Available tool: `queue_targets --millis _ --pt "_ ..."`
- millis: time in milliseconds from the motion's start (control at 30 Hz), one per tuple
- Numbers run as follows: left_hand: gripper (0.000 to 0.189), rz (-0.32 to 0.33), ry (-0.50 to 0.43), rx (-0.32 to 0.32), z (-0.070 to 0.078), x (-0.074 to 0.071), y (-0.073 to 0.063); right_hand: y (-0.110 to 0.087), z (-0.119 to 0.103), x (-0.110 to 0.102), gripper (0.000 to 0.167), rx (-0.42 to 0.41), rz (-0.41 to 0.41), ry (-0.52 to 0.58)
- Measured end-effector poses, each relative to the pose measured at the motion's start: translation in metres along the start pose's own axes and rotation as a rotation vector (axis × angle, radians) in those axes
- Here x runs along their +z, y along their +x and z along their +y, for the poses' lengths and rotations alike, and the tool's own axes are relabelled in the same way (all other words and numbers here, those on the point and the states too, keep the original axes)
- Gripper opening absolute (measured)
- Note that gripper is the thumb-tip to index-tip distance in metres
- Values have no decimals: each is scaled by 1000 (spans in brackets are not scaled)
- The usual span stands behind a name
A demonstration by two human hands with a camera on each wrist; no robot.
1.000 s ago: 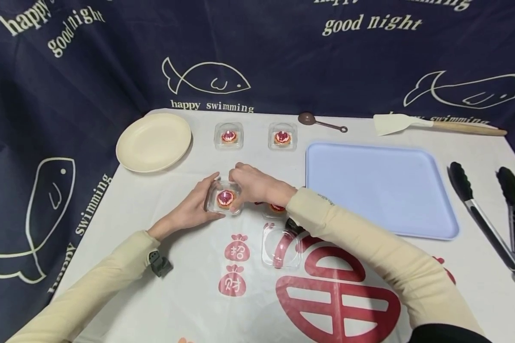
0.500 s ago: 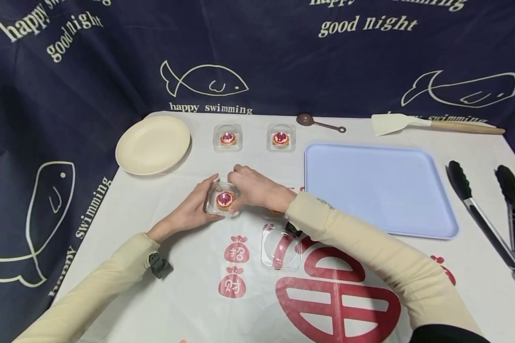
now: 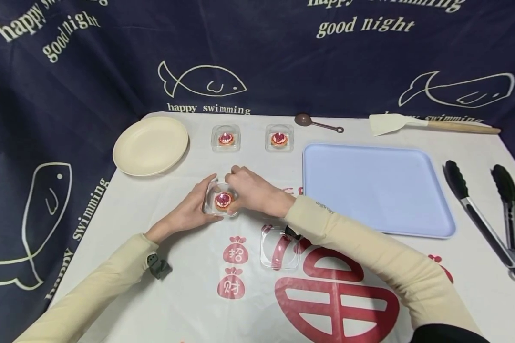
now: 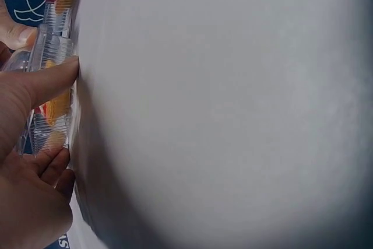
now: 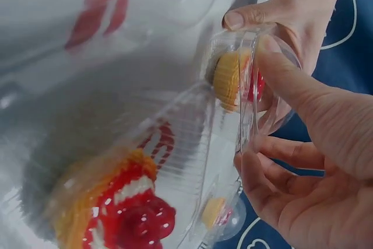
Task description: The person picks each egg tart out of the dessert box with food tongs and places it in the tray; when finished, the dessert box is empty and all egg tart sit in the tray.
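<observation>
A clear plastic box (image 3: 208, 206) with a red-topped tart (image 3: 223, 201) inside stands mid-table. Its left side is gripped by my left hand (image 3: 190, 205), thumb at the near edge and fingers at the far edge. At the right, my right hand (image 3: 257, 190) pinches the box's domed clear lid (image 5: 281, 112) between thumb and fingers. Lid and base lie against each other in the right wrist view; whether they are locked I cannot tell. Below my right wrist, a second tart (image 5: 125, 208) sits in a clear box, hidden in the head view by that arm.
Two boxed tarts, one left (image 3: 225, 138) and one right (image 3: 279, 138), stand at the back. A loose clear lid (image 3: 280, 248) lies nearer me. Around them are a cream plate (image 3: 150, 146), blue tray (image 3: 377, 190), brown measuring spoon (image 3: 303, 120), spatula (image 3: 388, 124) and tongs (image 3: 485, 228).
Both hands keep their hold on the box and lid, with only slight shifts. The tart beside my right wrist has become covered by that arm in the head view.
</observation>
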State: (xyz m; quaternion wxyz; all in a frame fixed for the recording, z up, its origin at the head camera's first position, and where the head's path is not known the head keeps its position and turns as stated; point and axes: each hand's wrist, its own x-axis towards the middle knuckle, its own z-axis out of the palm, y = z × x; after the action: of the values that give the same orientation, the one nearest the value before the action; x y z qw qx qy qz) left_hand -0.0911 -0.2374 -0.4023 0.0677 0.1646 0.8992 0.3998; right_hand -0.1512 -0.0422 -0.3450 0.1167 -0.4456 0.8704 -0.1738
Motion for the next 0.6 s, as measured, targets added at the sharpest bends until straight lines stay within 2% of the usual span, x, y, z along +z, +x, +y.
queue_targets --millis 200,433,500,600 --pt "107 -38 -5 -13 0 -4 1 -2 0 -3 56 9 -10 -5" --pt "121 -123 -26 -18 7 -17 1 -6 0 -5 64 55 -21 -26" --pt "120 -115 -20 9 10 -20 0 -7 0 -6 65 55 -24 -27" --pt "110 -81 21 86 13 -24 -1 -10 0 -8 66 57 -17 -27"
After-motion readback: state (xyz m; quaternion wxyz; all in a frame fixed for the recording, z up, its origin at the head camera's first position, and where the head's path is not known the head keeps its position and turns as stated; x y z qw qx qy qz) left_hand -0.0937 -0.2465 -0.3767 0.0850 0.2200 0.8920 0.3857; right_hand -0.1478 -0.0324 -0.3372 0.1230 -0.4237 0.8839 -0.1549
